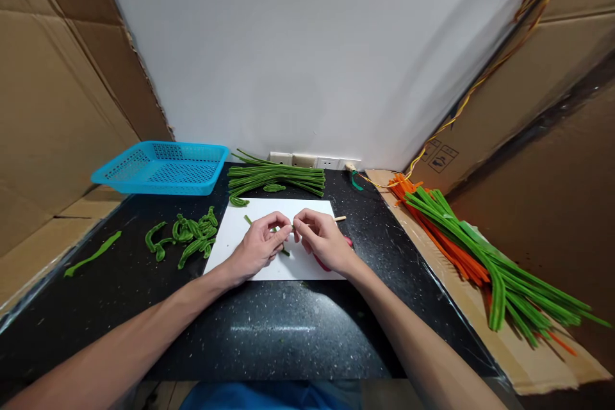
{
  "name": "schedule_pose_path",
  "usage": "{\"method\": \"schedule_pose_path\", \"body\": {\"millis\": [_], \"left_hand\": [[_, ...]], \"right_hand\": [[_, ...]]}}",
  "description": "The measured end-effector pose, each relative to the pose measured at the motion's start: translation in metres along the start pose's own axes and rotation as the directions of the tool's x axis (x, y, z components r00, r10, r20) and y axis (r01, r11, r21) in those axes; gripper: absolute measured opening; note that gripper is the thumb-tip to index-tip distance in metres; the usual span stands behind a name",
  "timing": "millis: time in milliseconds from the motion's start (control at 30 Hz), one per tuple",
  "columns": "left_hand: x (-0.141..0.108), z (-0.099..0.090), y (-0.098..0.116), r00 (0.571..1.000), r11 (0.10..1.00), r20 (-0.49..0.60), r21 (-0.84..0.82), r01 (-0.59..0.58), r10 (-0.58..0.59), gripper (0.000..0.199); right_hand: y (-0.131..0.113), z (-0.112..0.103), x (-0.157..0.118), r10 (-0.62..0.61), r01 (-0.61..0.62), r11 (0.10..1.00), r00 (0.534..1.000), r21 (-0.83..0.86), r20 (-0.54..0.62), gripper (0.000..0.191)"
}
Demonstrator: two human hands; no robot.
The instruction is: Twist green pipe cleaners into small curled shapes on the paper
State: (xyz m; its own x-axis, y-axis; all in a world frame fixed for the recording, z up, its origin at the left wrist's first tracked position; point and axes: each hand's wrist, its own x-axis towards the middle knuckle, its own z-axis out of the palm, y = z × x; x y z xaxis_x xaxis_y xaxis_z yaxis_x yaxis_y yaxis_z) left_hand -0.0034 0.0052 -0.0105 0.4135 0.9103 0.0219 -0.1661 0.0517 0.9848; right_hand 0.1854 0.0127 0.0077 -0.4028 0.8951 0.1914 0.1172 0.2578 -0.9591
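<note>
Over a white sheet point(221, 255), my left hand point(262, 246) and my right hand point(321, 238) meet fingertip to fingertip. Both are closed in a pinch on a small bit of green pipe cleaner point(293, 228), mostly hidden by the fingers. Another green pipe cleaner piece point(247, 220) pokes out beyond my left hand, and a dark green end point(285, 252) shows below it. A thin wooden stick point(340, 218) sticks out past my right hand. Beneath that hand, a red object point(348, 241) is largely covered, so its kind is unclear.
Bent green pipe cleaner shapes point(195, 230) lie left of the sheet, near a flat green strip point(93, 256). Behind are a blue basket point(158, 189), a green pipe cleaner bundle point(276, 176) and wall sockets point(304, 160). Green point(500, 269) and orange point(446, 243) stems rest on cardboard at right.
</note>
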Motion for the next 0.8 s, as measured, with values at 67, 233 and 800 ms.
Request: {"method": "schedule_pose_path", "body": {"millis": [67,233,800], "left_hand": [[0.0,0.0,0.0,1.0,1.0,0.001,0.006,-0.008,0.008,0.04],[-0.001,0.001,0.003,0.998,0.995,-0.024,0.083,-0.061,0.063,0.037],[-0.012,0.005,0.017,0.926,0.764,0.06,0.547,-0.343,0.373,0.013]], "right_hand": [[0.0,0.0,0.0,-0.009,0.009,1.0,1.0,0.013,0.012,0.038],[-0.002,0.005,0.0,0.067,-0.073,0.977,0.997,0.201,0.032,0.041],[-0.013,0.001,-0.002,0.355,-0.406,0.796,0.914,0.449,0.198,0.037]]}}
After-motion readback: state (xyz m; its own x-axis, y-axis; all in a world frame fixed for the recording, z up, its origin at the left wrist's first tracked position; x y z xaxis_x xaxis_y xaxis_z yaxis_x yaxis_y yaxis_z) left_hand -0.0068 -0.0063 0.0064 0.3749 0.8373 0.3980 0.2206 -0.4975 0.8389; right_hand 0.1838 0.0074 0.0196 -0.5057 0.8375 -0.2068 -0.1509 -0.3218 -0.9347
